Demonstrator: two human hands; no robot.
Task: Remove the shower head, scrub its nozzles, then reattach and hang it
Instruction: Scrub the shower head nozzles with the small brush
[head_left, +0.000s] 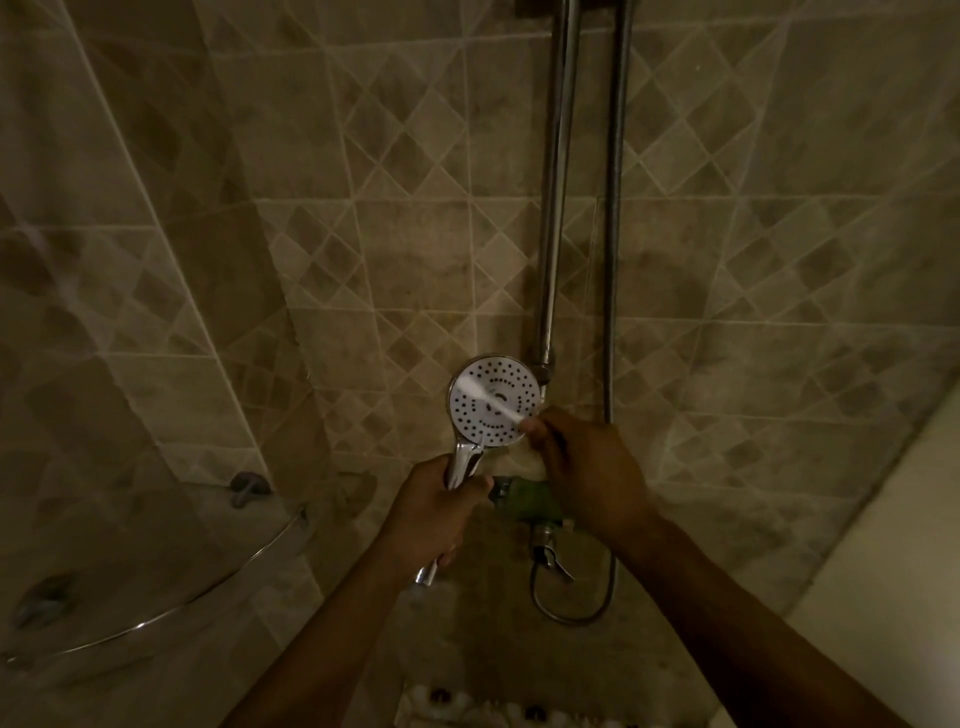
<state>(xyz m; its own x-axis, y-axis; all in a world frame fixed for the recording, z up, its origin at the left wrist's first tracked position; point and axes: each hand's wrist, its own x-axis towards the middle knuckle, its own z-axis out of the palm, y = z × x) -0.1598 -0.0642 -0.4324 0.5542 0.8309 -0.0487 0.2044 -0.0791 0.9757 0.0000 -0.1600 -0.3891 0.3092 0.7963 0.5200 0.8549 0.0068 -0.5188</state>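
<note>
The chrome shower head faces me, its round white face dotted with dark nozzles. My left hand grips its shiny handle from below; the handle's open end pokes out under my fist with no hose on it. My right hand pinches a thin white brush, blurred, which lies slanted across the nozzle face from lower right to upper left. The metal hose hangs down the wall on the right and loops under the tap.
A chrome riser rail runs up the tiled wall just behind the head. The mixer tap with its lever sits below my right hand. A curved glass corner shelf juts out at the lower left. A pale surface fills the right edge.
</note>
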